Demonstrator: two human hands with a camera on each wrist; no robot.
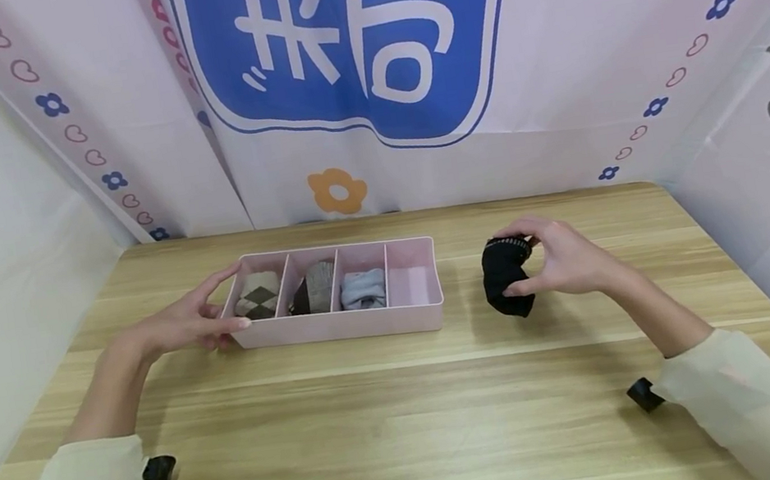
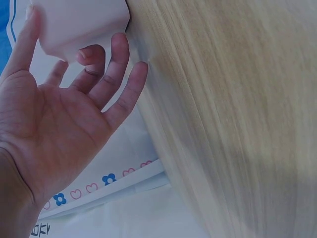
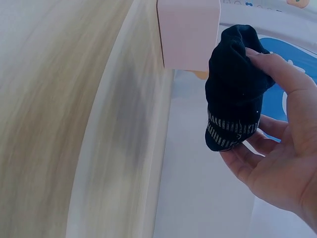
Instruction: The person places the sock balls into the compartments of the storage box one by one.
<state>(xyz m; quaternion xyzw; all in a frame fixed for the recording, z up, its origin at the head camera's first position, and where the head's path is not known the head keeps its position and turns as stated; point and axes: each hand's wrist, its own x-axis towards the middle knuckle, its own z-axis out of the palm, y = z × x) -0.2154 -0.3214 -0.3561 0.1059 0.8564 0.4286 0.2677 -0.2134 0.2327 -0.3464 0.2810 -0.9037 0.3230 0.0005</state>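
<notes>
A pink divided box (image 1: 338,326) stands on the table. Its three left compartments hold a rolled argyle sock (image 1: 260,295), a grey and dark rolled sock (image 1: 320,286) and a light blue folded sock (image 1: 363,289). The rightmost compartment shows its bare floor. My left hand (image 1: 191,320) spans the box's left end, thumb at the front rim and index finger at the back corner. To the right of the box, my right hand (image 1: 563,259) pinches a rolled black sock (image 3: 235,84) with white stripes between thumb and fingers.
The wooden table (image 1: 399,437) extends in front of the box. A printed cloth (image 1: 529,156) hangs behind its far edge, with white cloth on both sides. A small black wrist device (image 1: 159,473) sits by the left sleeve, another black device (image 1: 645,394) by the right.
</notes>
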